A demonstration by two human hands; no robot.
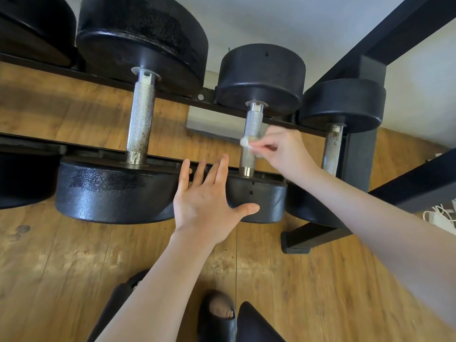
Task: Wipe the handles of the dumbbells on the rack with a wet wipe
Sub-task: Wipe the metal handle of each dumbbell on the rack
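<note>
One small crumpled white wet wipe [246, 142], pinched between thumb and fingertips of the right hand [283, 150], held against the middle of the knurled silver steel handle [251, 138] of the middle black round-headed dumbbell [260, 77]. Dumbbell rests across the two black metal rails of the rack [404, 38], its near head [257, 202] toward the viewer.

Left hand [204, 201]: fingers straight and slightly spread, thumb out to the side, over the gap between that near head and the near head of the larger black dumbbell [118, 191] to the left; contact cannot be told.

Larger dumbbell: knurled silver handle [140, 117], brown specks low on it.

Third, smaller black dumbbell [341, 104] at right, handle also speckled.

Brown wood-plank floor [61, 267] beneath. Black slide sandal [217, 317] on a foot at bottom. White cable bundle [441, 215] at right edge.
</note>
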